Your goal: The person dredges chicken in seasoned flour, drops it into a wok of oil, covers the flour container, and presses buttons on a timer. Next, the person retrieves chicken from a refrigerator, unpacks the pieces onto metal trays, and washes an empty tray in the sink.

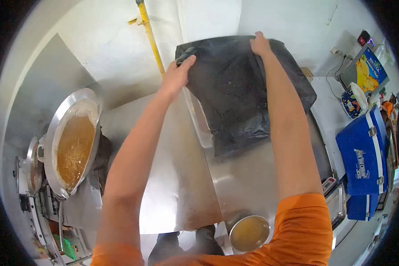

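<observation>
A large black plastic sheet [230, 84] spreads over the far side of the steel table, creased and hanging down in front. My left hand [178, 75] pinches its left corner, where the plastic is bunched. On the upper edge, my right hand [260, 45] is closed around a fold. Below the sheet's left side shows the pale rim of a tray or container [200, 117]; the rest of it is hidden under the plastic.
On the left stands a wide metal pan [75, 146] of brown liquid. A bowl of yellowish liquid [250, 232] is near the table's front edge [181, 195]. Blue bags [362, 155] and a patterned pot [354, 101] line the right side. A yellow pipe [151, 40] runs down the wall.
</observation>
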`<state>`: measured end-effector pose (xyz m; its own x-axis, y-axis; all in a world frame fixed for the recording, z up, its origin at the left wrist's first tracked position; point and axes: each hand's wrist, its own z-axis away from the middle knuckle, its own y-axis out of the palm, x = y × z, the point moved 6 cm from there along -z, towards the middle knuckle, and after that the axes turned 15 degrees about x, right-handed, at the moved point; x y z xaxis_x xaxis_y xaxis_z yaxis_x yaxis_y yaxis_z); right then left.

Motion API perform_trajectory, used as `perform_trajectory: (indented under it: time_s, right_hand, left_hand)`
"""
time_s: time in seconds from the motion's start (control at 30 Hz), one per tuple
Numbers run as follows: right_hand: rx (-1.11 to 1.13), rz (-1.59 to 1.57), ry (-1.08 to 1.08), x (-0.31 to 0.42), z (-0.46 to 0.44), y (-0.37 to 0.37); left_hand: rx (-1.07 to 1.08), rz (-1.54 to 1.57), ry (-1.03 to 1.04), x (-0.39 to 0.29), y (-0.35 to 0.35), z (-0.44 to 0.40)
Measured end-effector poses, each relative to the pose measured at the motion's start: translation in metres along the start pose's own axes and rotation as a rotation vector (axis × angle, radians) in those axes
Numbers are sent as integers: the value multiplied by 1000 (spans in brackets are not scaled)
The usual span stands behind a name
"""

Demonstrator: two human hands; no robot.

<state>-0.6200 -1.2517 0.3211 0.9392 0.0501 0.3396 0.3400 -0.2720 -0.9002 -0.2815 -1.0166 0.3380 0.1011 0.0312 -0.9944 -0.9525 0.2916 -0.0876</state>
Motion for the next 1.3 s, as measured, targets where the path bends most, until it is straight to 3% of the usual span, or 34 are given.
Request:
perform_trajectory:
  time_s: [0.1,0.13,0.17,0.23,0.33,0.43,0.47,0.53,0.57,0.6,0.63,0.67,0.7,0.77,0.8,0.83,0.87,0.9,0.93,1.0,1.03,1.13,1.17,1.2,1.27,1.3]
  right_hand:
    - [184,68,66,57,45,-8]
    - [302,142,-31,79,50,-2]
    - [418,213,-123,92,55,7]
    - [558,241,-44,102,83,16]
    - [431,280,-23,106,99,3]
    - [132,43,-155,106,119,-28]
    - [-70,-88,-351,99,136,-44]
    - [-241,-106,-502,101,240,-121]
    - [29,-197,-343,109,295,-157]
    - [-15,-214,-386,101,343,-176]
    - [251,-439,-132,63,385,-164]
    - [222,-444,-109,45,436,-169]
    - [183,-448,-103,34,489,-173]
    - [170,-440,231,-6,600,-150]
    - [229,-409,512,-27,660,-143]
    - [188,-309,628,-41,719,-130]
    - [51,-156,610,-32,770,-127]
    - [-99,-183,724,-30,824,-112]
    - [-68,-27,772,-44,885,-79]
    - [-76,-1050,1374,-9,950,-30]
    - [5,-1303,1411,-4,964,-6]
    - [-77,-1874,1230,26,960,36]
    - [-187,-1804,1227,43,948,28]
    - [-85,-1758,993,52,932,30]
    - [81,-1644,518,47,921,26]
    - [97,-1621,474,42,919,29]
  left_hand:
    - [-102,-71,-2,26,-15,-16]
    - [-133,-63,12,32,-13,-20]
    - [-147,1,50,31,-8,-17]
    - [-168,125,126,24,3,-6]
    - [-193,143,95,42,-4,-18]
    - [-242,245,92,66,-19,-32]
    - [-231,222,140,73,-27,-35]
    - [-327,95,120,68,-36,-3]
    - [-357,77,53,63,-35,21]
    - [-404,92,125,57,-25,50]
    - [-437,194,202,66,-14,79]
    - [-485,303,307,68,-9,109]
    - [-369,355,330,73,6,143]
    - [-202,332,352,104,20,222]
    - [-209,460,267,131,27,263]
    - [-154,495,189,149,39,307]
    - [-160,560,46,189,42,350]
    - [-139,513,-113,198,52,395]
    - [-126,473,-264,225,50,438]
    - [-31,383,-436,235,48,514]
    - [30,343,-457,251,44,549]
    - [265,274,-411,241,23,627]
    - [248,226,-376,214,16,648]
    - [253,116,-421,224,1,674]
    - [112,93,-298,238,-23,726]
    - [62,4,-308,238,-36,753]
